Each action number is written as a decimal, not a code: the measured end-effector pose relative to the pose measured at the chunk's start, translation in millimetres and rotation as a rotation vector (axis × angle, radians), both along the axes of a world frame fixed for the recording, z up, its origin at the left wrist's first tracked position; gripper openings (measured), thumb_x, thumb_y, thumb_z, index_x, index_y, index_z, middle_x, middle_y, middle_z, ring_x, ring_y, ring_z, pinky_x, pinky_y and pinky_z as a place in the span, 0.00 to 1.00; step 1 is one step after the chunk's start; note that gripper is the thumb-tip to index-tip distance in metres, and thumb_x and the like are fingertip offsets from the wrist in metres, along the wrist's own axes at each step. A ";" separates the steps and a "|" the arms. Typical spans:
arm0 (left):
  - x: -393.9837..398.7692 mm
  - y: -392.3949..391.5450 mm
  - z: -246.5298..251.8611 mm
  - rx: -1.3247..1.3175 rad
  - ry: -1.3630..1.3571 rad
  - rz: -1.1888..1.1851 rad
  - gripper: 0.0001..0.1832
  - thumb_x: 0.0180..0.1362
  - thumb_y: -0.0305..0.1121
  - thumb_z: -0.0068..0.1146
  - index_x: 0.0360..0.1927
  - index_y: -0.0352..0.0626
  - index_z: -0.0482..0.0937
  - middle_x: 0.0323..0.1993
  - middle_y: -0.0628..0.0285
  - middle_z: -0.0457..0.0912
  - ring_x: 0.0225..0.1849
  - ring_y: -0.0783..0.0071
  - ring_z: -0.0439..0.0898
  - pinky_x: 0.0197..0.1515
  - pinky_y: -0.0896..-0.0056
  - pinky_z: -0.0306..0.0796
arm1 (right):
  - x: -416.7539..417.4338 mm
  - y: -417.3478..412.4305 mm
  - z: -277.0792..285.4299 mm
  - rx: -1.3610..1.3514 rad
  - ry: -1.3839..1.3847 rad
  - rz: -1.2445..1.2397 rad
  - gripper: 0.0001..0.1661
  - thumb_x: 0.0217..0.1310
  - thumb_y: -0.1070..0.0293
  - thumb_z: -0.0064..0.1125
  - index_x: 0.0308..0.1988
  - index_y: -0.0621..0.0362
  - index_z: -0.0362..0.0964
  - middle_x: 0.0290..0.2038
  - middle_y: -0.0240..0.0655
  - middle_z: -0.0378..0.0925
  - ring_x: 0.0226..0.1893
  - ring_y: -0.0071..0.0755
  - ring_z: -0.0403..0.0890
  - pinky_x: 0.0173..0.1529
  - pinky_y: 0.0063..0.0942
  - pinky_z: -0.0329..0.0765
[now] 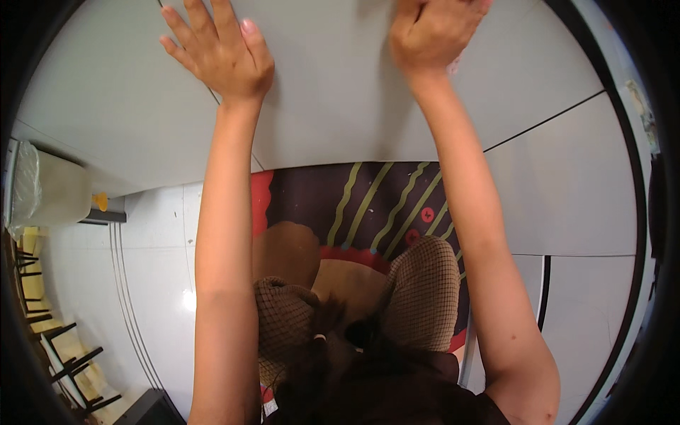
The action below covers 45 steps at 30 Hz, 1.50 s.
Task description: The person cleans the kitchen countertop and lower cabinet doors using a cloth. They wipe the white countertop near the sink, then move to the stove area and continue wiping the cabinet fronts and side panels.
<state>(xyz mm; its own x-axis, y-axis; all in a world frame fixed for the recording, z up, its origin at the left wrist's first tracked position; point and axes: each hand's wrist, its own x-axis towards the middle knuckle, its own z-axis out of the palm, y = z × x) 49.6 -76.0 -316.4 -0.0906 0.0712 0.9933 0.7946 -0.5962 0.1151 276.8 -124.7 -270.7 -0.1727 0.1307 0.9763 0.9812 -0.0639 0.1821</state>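
Observation:
Palm down, my left hand (226,61) rests on or just over a pale grey panelled tabletop (319,106), its fingers spread and nothing visible in it. Some fingertips run past the picture's top edge. My right hand (433,42) is farther right over the same surface, fingers bent and partly cut off by the frame. A small whitish-pink bit (453,65) shows at the outer side of that wrist; what it is, and whether the hand holds it, I cannot tell. Dark seams divide the tabletop's panels.
Below the table's near edge lies a dark patterned mat (303,196), with my checked-cloth knees (425,287) over it. A bin-like beige container (61,183) with a clear plastic liner stands at left. Black-framed furniture (74,361) sits at lower left on the white tiled floor (159,276).

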 end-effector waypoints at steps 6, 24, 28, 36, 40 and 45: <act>7.9 -3.7 5.8 -0.011 -0.019 0.040 0.31 0.66 0.39 0.34 0.73 0.45 0.58 0.77 0.58 0.48 0.78 0.56 0.37 0.74 0.52 0.21 | 5.5 -19.8 -209.3 -0.369 -0.416 0.381 0.12 0.54 0.64 0.53 0.38 0.48 0.81 0.53 0.33 0.79 0.66 0.33 0.68 0.75 0.45 0.46; 1.9 -4.7 3.5 -0.019 0.054 0.131 0.34 0.66 0.41 0.31 0.75 0.42 0.52 0.77 0.55 0.46 0.78 0.54 0.37 0.74 0.49 0.24 | 72.6 -18.0 32.3 0.149 0.154 0.283 0.28 0.63 0.60 0.49 0.61 0.59 0.69 0.57 0.49 0.69 0.65 0.57 0.61 0.69 0.57 0.51; -0.8 -8.1 5.7 -0.016 0.085 0.154 0.34 0.67 0.42 0.30 0.75 0.42 0.50 0.77 0.56 0.44 0.78 0.55 0.38 0.74 0.48 0.25 | 49.9 -16.8 -50.0 -0.007 -0.012 0.210 0.24 0.62 0.60 0.51 0.57 0.54 0.73 0.56 0.38 0.75 0.64 0.51 0.68 0.72 0.55 0.50; -2.8 -0.7 1.9 0.032 0.119 0.175 0.33 0.71 0.48 0.28 0.74 0.39 0.52 0.76 0.54 0.48 0.78 0.52 0.41 0.74 0.49 0.29 | 68.9 -33.3 -306.7 -0.429 -0.527 0.430 0.19 0.62 0.64 0.46 0.50 0.48 0.76 0.61 0.27 0.72 0.70 0.19 0.60 0.75 0.42 0.43; -10.1 -3.0 3.3 0.060 0.170 0.201 0.33 0.71 0.46 0.30 0.73 0.34 0.53 0.75 0.47 0.49 0.77 0.50 0.41 0.75 0.51 0.31 | 122.4 -62.8 -379.1 -0.775 -0.393 0.516 0.19 0.60 0.65 0.49 0.51 0.47 0.77 0.63 0.28 0.70 0.71 0.20 0.58 0.73 0.44 0.47; -5.5 -0.3 3.7 0.086 0.224 0.195 0.33 0.72 0.47 0.27 0.73 0.36 0.52 0.76 0.48 0.48 0.77 0.47 0.40 0.74 0.47 0.29 | 177.3 -55.3 -252.7 -0.266 0.100 0.290 0.26 0.65 0.61 0.46 0.61 0.56 0.66 0.64 0.38 0.66 0.69 0.44 0.58 0.72 0.56 0.42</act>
